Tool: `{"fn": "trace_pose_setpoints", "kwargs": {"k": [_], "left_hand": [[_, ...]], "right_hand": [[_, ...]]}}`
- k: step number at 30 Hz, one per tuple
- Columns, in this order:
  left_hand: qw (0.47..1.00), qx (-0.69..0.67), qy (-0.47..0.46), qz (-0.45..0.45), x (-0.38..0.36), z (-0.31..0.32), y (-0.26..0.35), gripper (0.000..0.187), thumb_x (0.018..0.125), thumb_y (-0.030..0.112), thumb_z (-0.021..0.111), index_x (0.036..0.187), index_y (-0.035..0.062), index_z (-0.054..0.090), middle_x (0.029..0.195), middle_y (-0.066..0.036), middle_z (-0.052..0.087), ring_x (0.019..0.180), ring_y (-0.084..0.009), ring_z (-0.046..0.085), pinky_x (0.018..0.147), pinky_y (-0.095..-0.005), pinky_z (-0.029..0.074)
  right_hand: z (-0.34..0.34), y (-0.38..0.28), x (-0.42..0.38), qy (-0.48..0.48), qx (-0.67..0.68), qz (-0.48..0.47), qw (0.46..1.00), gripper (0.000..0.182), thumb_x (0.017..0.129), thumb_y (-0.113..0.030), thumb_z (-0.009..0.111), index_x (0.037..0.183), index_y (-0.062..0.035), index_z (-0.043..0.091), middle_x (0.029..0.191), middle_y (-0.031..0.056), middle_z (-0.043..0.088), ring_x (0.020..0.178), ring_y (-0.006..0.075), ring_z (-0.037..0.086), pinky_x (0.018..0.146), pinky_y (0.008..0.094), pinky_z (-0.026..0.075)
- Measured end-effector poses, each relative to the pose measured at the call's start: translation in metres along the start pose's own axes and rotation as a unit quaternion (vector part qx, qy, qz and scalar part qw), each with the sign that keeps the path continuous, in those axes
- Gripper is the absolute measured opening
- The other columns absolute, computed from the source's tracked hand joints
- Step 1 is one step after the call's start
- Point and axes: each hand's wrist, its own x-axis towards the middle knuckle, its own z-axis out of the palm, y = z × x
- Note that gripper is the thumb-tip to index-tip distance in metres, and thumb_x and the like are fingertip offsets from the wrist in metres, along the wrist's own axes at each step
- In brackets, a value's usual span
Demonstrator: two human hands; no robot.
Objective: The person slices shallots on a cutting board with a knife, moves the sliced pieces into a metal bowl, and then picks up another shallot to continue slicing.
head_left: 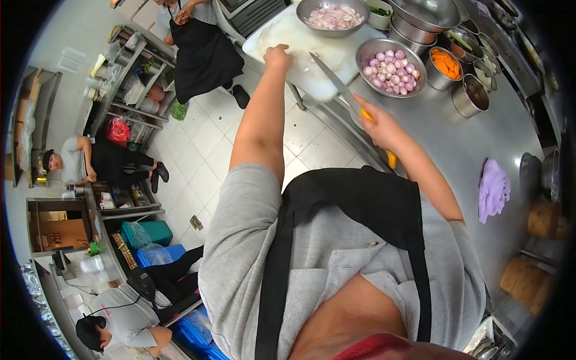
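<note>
My right hand (pixel 380 124) grips a kitchen knife (pixel 331 77) by its yellow handle. The blade points up and left, over the near right edge of a white cutting board (pixel 312 55). At the board's left side is my left hand (pixel 278 58), its fingers curled together; whatever they hold, if anything, is hidden. Wet marks show on the board. A steel bowl of sliced shallots (pixel 334 18) stands at the board's far side. Right of the knife, a steel bowl holds whole peeled shallots (pixel 393 71).
A pot of orange carrot pieces (pixel 445 63), a steel pot (pixel 470 99) and stacked bowls (pixel 425 15) stand on the steel counter (pixel 444 144). A purple cloth (pixel 494 191) lies at right. Other people stand left, one in a black apron (pixel 207 57), near shelves (pixel 141 90).
</note>
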Motion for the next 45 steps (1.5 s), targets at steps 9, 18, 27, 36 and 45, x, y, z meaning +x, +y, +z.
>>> {"fn": "trace_pose_setpoints", "kwargs": {"k": [9,18,27,36,45], "left_hand": [[0.968,0.177,-0.039,0.174,-0.021,0.007,0.05,0.027,0.076,0.023,0.068,0.103,0.0192,0.069,0.096,-0.005,0.067,0.099,-0.0268,0.058,0.086,-0.0359,0.048],[0.976,0.023,-0.126,0.178,0.014,0.006,0.047,0.03,0.071,0.026,0.075,0.089,0.0049,0.064,0.087,-0.007,0.067,0.074,-0.0183,0.062,0.071,-0.0283,0.049],[0.966,-0.131,-0.175,0.135,-0.012,-0.026,0.077,0.025,0.078,0.024,0.072,0.096,0.0093,0.063,0.084,0.0,0.065,0.076,-0.0101,0.055,0.067,-0.0251,0.042],[0.958,-0.175,-0.212,0.078,-0.026,0.001,0.04,0.019,0.079,0.02,0.069,0.095,0.0104,0.068,0.083,0.003,0.066,0.071,-0.0092,0.056,0.062,-0.026,0.043],[0.991,0.081,-0.08,0.067,-0.027,0.016,0.022,0.026,0.071,0.024,0.078,0.082,0.0027,0.067,0.072,-0.007,0.066,0.061,-0.0131,0.061,0.057,-0.0252,0.048]], "right_hand": [[-0.018,-0.026,-0.016,-0.081,-0.017,0.128,0.988,0.055,0.09,-0.017,0.046,0.141,-0.0258,0.032,0.061,0.0006,0.044,0.045,0.0106,0.044,0.045,0.0259,0.042],[-0.011,-0.009,-0.005,-0.061,-0.081,0.058,0.993,0.054,0.088,-0.017,0.046,0.14,-0.0214,0.033,0.082,0.0179,0.061,0.062,0.0259,0.057,0.064,0.035,0.047],[-0.01,-0.028,0.001,-0.172,0.091,0.131,0.972,0.054,0.09,-0.018,0.045,0.142,-0.0221,0.031,0.068,0.0035,0.048,0.046,0.0112,0.046,0.042,0.0269,0.042],[-0.018,-0.005,0.023,-0.067,0.126,0.144,0.979,0.054,0.091,-0.019,0.047,0.142,-0.021,0.03,0.068,0.0031,0.049,0.045,0.01,0.045,0.041,0.0261,0.041],[0.0,0.005,0.01,-0.049,0.252,0.108,0.96,0.054,0.093,-0.019,0.046,0.143,-0.0189,0.027,0.07,0.0029,0.05,0.046,0.0099,0.045,0.041,0.0255,0.04]]}}
